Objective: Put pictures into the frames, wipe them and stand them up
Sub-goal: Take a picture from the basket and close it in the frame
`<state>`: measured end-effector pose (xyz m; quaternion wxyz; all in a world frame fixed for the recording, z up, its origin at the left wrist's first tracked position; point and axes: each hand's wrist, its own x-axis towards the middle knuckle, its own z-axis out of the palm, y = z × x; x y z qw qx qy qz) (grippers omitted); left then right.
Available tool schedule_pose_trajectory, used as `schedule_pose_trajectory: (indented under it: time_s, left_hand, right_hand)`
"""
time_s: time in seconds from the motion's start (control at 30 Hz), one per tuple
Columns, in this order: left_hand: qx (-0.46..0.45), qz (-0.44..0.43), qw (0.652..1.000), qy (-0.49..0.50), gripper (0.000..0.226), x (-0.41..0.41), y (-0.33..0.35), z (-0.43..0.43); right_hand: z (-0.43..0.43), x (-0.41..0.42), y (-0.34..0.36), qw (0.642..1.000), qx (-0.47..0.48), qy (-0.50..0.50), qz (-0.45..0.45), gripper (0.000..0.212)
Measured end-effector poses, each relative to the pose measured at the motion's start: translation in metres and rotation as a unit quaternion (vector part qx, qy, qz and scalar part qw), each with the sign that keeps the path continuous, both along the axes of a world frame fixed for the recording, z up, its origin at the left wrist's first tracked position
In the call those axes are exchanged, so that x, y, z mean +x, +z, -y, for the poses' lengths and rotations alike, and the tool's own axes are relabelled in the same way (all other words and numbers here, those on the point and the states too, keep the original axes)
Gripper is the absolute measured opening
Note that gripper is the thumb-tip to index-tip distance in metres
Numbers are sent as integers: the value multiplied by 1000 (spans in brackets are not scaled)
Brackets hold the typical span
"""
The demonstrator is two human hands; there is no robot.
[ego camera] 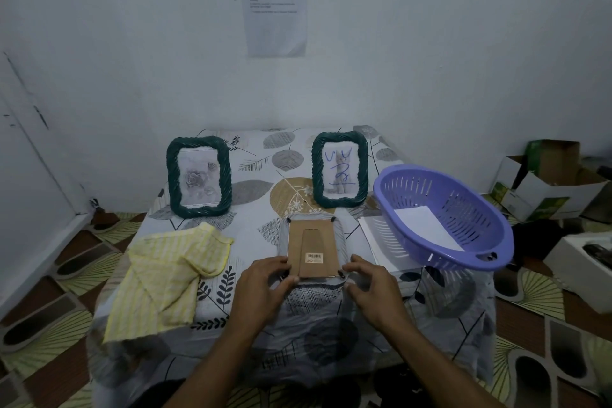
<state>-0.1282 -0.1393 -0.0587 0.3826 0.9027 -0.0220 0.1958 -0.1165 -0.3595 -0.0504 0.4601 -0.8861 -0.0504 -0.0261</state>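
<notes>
A third picture frame (313, 247) lies face down in the middle of the table, its brown cardboard back with a barcode sticker facing up. My left hand (265, 285) grips its near left corner and my right hand (372, 288) grips its near right corner. Two dark green frames stand upright at the back: the left frame (198, 177) holds a rose picture, the right frame (339, 169) holds a cat picture with blue scribbles. A yellow striped cloth (165, 275) lies crumpled at the left.
A purple plastic basket (443, 219) with white paper inside sits tilted at the table's right, on top of white sheets (381, 243). The table (258, 182) has a leaf-print cover and stands against a white wall. Cardboard boxes (546, 182) lie on the floor at right.
</notes>
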Motion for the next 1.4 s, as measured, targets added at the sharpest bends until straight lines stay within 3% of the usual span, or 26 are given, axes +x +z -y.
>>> schedule_pose_trajectory:
  time_s: [0.53,0.73,0.9,1.07,1.13,1.27,1.4]
  left_hand:
    - [22,7,1000,10,34,13,11,8]
    - [81,-75,994,24,51,45,19,25]
    - [132,-171,976,22,70,56,28,46]
    - [99,-264,959,11,109,62,50,63]
    - [36,-247,968,7,102,65,58,61]
    - [-163,-208,964,-16,63,60,69,50]
    - [-213,-129,968,-35,30,51,78,34]
  right_hand:
    - [-8,24,16,998,-50,-41,13,38]
    - [-13,55,23,997,-34,-56,-31,33]
    - [-21,66,23,995,51,-80,-34,26]
    - [-29,67,44,946,301,-88,-76,25]
    - [-29,67,53,935,339,-67,-78,29]
    - [-27,70,63,945,321,-24,-64,31]
    - [-33,72,65,956,288,-12,-55,21]
